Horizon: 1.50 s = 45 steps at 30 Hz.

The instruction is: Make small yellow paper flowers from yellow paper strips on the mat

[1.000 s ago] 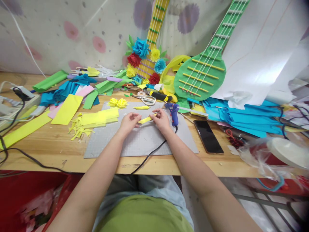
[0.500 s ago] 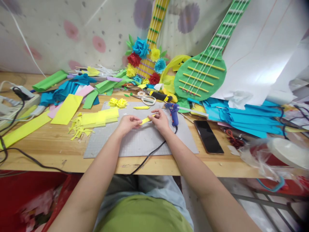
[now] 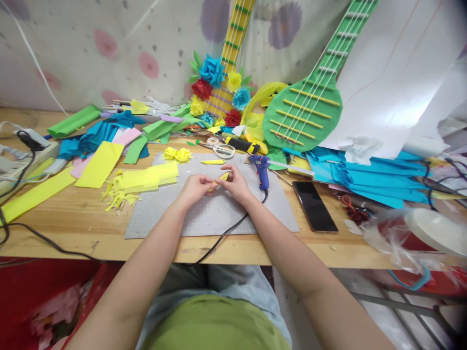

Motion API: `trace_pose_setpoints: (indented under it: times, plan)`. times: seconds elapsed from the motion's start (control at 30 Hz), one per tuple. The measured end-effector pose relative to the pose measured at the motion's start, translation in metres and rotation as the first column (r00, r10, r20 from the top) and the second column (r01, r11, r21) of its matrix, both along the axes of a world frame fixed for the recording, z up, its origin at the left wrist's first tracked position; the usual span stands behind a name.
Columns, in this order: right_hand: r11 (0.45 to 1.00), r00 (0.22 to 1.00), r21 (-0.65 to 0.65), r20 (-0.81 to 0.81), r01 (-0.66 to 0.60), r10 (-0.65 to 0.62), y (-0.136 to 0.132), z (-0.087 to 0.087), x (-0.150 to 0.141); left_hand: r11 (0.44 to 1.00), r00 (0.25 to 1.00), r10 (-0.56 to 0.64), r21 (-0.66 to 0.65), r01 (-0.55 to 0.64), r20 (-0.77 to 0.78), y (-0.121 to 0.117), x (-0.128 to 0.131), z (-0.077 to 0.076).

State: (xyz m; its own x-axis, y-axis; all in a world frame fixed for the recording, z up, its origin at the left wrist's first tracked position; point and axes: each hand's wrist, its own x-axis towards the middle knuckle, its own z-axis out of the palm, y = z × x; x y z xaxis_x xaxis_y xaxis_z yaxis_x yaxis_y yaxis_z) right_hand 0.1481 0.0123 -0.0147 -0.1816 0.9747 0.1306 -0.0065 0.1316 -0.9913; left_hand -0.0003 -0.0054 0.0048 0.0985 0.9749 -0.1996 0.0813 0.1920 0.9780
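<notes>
Between my two hands is a small strip of yellow crepe paper (image 3: pixel 223 178), held just above a grey cutting mat (image 3: pixel 204 214). My left hand (image 3: pixel 197 188) pinches its left end between thumb and fingers. My right hand (image 3: pixel 235 183) grips the other end, its fingers curled over the strip and hiding part of it. Beyond my hands lies another narrow folded yellow piece (image 3: pixel 213 162). Two yellow paper flowers (image 3: pixel 177 154) sit at the mat's back left, near a stack of yellow paper strips (image 3: pixel 149 177). A blue glue gun (image 3: pixel 261 172) rests right of my right hand.
White-handled scissors (image 3: pixel 221 148) and a yellow-black cutter (image 3: pixel 242 145) lie behind the mat. A phone (image 3: pixel 314 206) is at the right. The glue gun's black cord (image 3: pixel 222 238) crosses the mat. A green paper lute (image 3: pixel 302 116) leans at the back; blue paper (image 3: pixel 368 177) piles beside it.
My hands have come closer together, and the yellow strip between them now looks shorter and more tilted. The glue gun and other things on the table stay in place.
</notes>
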Motion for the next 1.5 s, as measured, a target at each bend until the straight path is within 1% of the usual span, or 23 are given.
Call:
trace_pose_setpoints:
  times: [0.07,0.23,0.4,0.57,0.7,0.73,0.8,0.87,0.93,1.0,1.03,1.07,1.13,1.17,1.2,1.27,1.3,1.33,1.37,1.43,1.5]
  plan:
    - [1.000,1.000,-0.018,-0.004,0.008,-0.009,0.000,0.002,0.001,1.000,1.000,0.014,0.008,-0.014,-0.008,0.000,0.001,0.000]
    - [0.993,0.996,-0.079,-0.014,0.087,-0.089,0.002,0.007,0.004,1.000,1.000,0.019,-0.004,-0.019,-0.024,-0.001,0.003,0.005]
    - [0.993,0.994,-0.060,-0.031,0.103,-0.105,0.004,0.006,0.003,1.000,1.000,0.012,-0.018,-0.012,0.001,0.000,0.003,0.005]
    - [0.981,0.982,-0.055,-0.013,0.187,-0.188,0.005,0.006,0.006,0.996,1.000,0.017,-0.085,-0.018,-0.011,0.002,0.001,0.003]
    - [0.968,0.971,-0.072,0.011,0.240,-0.240,0.006,0.007,0.006,0.999,1.000,0.011,-0.054,-0.010,0.021,0.001,0.000,0.004]
    - [0.966,0.969,-0.075,0.011,0.246,-0.245,0.006,0.007,0.006,0.999,0.999,0.032,-0.038,-0.031,0.027,0.001,-0.001,0.004]
    - [0.964,0.967,-0.082,0.005,0.254,-0.254,0.007,0.006,0.004,0.994,0.993,0.109,0.002,-0.109,0.033,0.000,-0.001,0.002]
    - [0.961,0.965,-0.096,0.003,0.259,-0.260,0.009,0.005,0.002,0.979,0.980,0.194,0.046,-0.197,0.050,0.000,-0.002,-0.001]
    - [0.958,0.963,-0.106,0.003,0.267,-0.268,0.011,0.003,0.001,0.965,0.967,0.245,0.084,-0.250,0.062,0.003,-0.003,-0.005]
    - [0.952,0.956,-0.088,-0.004,0.292,-0.293,0.012,0.000,0.002,0.958,0.965,0.260,0.111,-0.263,0.036,0.009,-0.003,-0.007]
    - [0.947,0.949,-0.071,-0.009,0.313,-0.315,0.013,-0.001,0.002,0.958,0.965,0.261,0.122,-0.259,-0.001,0.013,-0.004,-0.007]
    - [0.939,0.940,-0.053,-0.007,0.339,-0.340,0.013,-0.003,0.003,0.957,0.962,0.267,0.130,-0.259,-0.049,0.019,-0.005,-0.007]
    - [0.924,0.924,-0.021,0.016,0.382,-0.382,0.013,-0.005,0.004,0.962,0.946,0.258,0.146,-0.231,-0.196,0.032,-0.005,-0.003]
    - [0.919,0.918,-0.005,0.038,0.395,-0.395,0.013,-0.006,0.004,0.965,0.925,0.248,0.158,-0.210,-0.287,0.039,-0.005,0.000]
    - [0.916,0.914,0.013,0.059,0.401,-0.401,0.012,-0.006,0.004,0.969,0.889,0.232,0.174,-0.175,-0.396,0.044,-0.005,0.004]
    - [0.917,0.912,0.045,0.094,0.397,-0.400,0.011,-0.006,0.003,0.967,0.756,0.240,0.222,-0.129,-0.608,0.052,-0.004,0.011]
    - [0.919,0.913,0.058,0.105,0.391,-0.395,0.010,-0.005,0.003,0.964,0.685,0.251,0.243,-0.111,-0.684,0.054,-0.003,0.014]
    - [0.920,0.913,0.068,0.115,0.385,-0.391,0.010,-0.004,0.003,0.960,0.625,0.267,0.262,-0.103,-0.734,0.055,-0.003,0.017]
    - [0.921,0.913,0.076,0.125,0.382,-0.388,0.009,-0.004,0.003,0.956,0.584,0.282,0.278,-0.098,-0.761,0.055,-0.003,0.019]
    - [0.920,0.909,0.083,0.146,0.383,-0.392,0.009,-0.002,0.003,0.947,0.548,0.309,0.307,-0.098,-0.778,0.052,-0.008,0.023]
    - [0.920,0.904,0.084,0.167,0.384,-0.393,0.008,-0.001,0.004,0.932,0.523,0.349,0.347,-0.105,-0.778,0.050,-0.020,0.027]
